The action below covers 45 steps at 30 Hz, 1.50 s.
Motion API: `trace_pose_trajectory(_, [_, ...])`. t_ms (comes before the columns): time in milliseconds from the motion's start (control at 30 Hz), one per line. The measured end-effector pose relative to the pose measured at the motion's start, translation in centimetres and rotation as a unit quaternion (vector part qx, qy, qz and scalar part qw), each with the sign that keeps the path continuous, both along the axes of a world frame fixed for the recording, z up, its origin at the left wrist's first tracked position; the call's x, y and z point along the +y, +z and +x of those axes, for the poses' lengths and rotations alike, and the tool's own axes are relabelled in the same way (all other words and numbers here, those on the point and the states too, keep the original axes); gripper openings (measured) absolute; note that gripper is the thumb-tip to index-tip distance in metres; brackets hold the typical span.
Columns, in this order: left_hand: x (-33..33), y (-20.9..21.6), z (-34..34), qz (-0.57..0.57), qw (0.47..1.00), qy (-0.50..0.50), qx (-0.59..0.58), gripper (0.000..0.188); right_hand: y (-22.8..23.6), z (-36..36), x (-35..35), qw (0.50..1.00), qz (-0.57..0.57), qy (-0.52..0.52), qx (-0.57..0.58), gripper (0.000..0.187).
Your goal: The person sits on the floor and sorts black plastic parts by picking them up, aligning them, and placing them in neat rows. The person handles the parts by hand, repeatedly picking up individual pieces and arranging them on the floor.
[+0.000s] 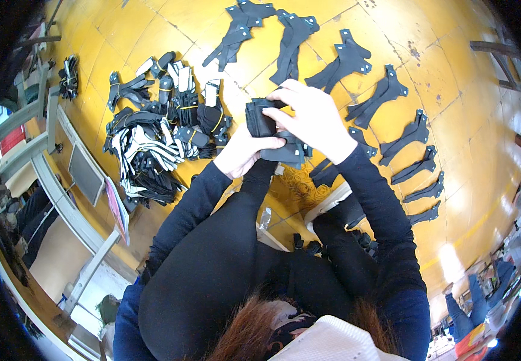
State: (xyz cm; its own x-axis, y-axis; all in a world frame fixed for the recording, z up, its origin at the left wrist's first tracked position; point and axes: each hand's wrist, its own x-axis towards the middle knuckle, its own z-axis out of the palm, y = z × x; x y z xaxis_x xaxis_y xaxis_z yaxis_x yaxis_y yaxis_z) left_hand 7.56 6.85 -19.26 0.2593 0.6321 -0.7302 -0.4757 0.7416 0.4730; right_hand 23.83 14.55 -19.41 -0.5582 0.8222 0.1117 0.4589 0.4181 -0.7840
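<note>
left fingers [269, 142]: sock heap [146, 144] blocks | right fingers [284, 94]: passable floor [471, 114] between laid-out socks [406, 141]

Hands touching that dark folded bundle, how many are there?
2. The left hand is at the lower left of the dark folded bundle, and the right hand is at its upper right. Some fingers are hidden.

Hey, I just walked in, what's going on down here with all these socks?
A person grips a folded stack of dark socks in the left hand, with the right hand at its upper edge. More dark socks in flat sets lie in an arc ahead and to the right on the yellow floor. A heap of sock bundles sits to the left, and tangled yellow bands lie below the hands.
</note>
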Motion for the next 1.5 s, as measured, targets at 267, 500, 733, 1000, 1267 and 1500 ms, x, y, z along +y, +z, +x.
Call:
trace_pose_trajectory(267, [0.1,0.5,-0.2,0.054,0.998,0.014,0.040,0.045,-1.6,-0.7,-1.4,0.994,0.112,0.017,0.009,0.014])
trace_pose_trajectory(500, [-0.6,-0.2,-0.5,0.046,0.996,0.055,0.045,0.045,0.3,-0.9,-1.6,0.990,0.030,-0.052,0.130,0.013])
trace_pose_trajectory(733, [-0.2,-0.2,-0.6,0.050,0.997,0.027,0.044,0.044,-3.2,1.3,0.0,0.900,-0.221,-0.256,0.275,0.007])
trace_pose_trajectory(1000, [-0.5,-0.3,-0.8,0.042,0.999,0.002,0.014,0.042,-12.2,9.2,4.4,0.955,-0.195,-0.223,-0.003,0.027])
trace_pose_trajectory(1267, [0.1,-0.1,-0.7,0.060,0.998,0.025,0.006,0.042,-10.8,7.6,4.4,0.956,0.093,-0.247,-0.129,0.022])
trace_pose_trajectory(1500, [-0.4,-0.5,-1.1,0.080,0.996,-0.006,0.028,0.040,-0.7,2.8,2.5,0.969,-0.213,-0.020,0.125,0.025])
